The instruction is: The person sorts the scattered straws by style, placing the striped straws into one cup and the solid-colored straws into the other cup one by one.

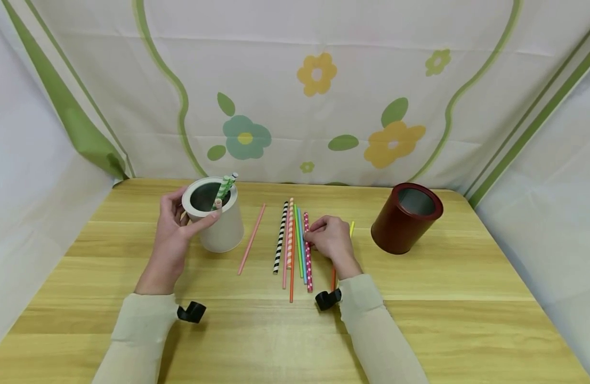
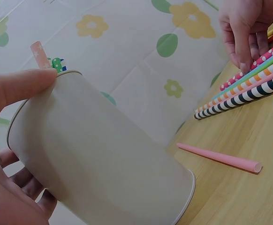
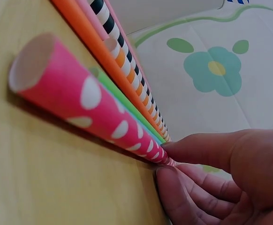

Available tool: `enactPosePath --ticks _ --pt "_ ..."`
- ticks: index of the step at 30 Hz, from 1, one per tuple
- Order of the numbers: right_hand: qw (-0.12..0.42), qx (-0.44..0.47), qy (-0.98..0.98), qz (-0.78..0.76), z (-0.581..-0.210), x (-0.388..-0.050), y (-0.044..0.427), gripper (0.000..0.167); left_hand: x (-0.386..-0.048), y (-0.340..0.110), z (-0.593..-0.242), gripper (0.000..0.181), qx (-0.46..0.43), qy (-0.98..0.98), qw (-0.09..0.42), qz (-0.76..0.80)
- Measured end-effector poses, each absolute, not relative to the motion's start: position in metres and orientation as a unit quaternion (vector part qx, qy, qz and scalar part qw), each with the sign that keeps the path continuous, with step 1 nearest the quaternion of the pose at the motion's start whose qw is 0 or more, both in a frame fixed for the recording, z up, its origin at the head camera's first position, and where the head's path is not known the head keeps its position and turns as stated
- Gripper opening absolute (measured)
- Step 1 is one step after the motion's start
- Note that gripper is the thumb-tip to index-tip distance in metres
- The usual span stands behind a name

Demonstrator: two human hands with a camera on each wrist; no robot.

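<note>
A floral cloth (image 1: 295, 112) is hanging behind a wood-grain table (image 1: 275, 346); on the table, a dark red canister (image 1: 393, 229) is standing at the right, while a white canister (image 1: 225, 232) is standing at the left, patterned straws (image 1: 221, 191) leaning inside it; the left hand (image 1: 174, 237) is grasping the white canister, thumb lying at the rim and fingers curling round its side; the right hand (image 1: 331, 238) is pinching a pink polka-dot straw (image 1: 309, 269), which is lying on the table beside other straws, including a black-and-white striped straw (image 1: 280, 237); a plain pink straw (image 1: 251, 240) is lying apart, nearer the white canister.
</note>
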State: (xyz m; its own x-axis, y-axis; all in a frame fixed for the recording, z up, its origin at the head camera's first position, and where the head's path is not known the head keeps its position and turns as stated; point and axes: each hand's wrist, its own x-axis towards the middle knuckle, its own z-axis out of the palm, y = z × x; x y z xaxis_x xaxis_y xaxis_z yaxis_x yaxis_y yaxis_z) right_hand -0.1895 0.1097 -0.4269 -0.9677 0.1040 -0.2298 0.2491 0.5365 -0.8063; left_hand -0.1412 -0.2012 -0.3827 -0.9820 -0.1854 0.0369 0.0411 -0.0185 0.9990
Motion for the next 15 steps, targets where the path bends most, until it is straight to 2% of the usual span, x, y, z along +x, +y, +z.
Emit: enactPosePath --ticks 8,15 --pt "0.044 0.09 0.909 -0.404 -0.4285 -0.1895 0.1104 0.018 -0.141 -0.2004 -0.3824 0.085 0.054 -0.698 0.081 -0.709" --pt "0.037 0.086 0.919 -0.383 -0.4283 -0.1892 0.1088 0.016 -0.141 -0.2002 -0.3826 0.084 0.055 -0.698 0.084 -0.709"
